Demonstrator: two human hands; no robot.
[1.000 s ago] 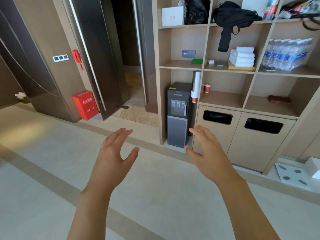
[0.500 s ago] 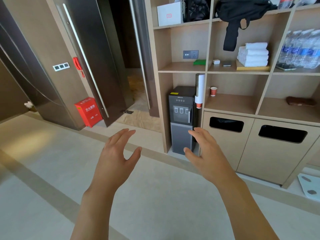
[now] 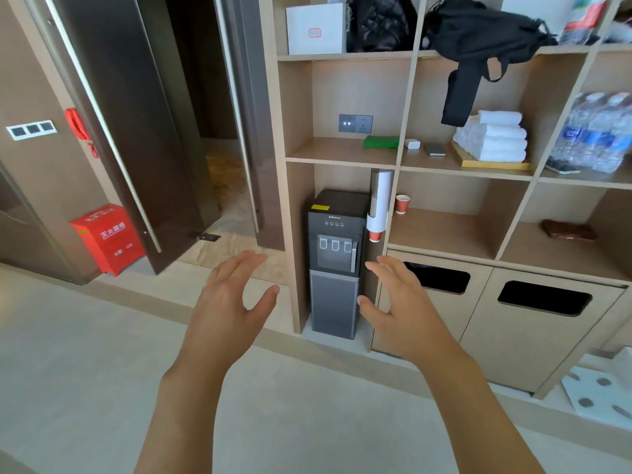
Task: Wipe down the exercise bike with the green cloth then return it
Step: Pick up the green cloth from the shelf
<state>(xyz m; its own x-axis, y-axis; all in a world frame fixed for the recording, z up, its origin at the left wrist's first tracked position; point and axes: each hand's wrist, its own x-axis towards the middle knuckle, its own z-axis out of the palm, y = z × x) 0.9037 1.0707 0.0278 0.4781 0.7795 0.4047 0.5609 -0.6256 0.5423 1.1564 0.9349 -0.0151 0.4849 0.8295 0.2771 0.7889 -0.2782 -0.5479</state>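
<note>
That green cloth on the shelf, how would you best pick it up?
Pinch the green cloth at its front edge, coming straight in from the open front of the shelf. It lies flat and folded against the right divider, so only the front and top are free. Both hands are empty.

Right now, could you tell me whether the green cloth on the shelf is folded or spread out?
Folded: the green cloth lies as a flat, compact rectangle on the shelf under the wall socket.
</note>
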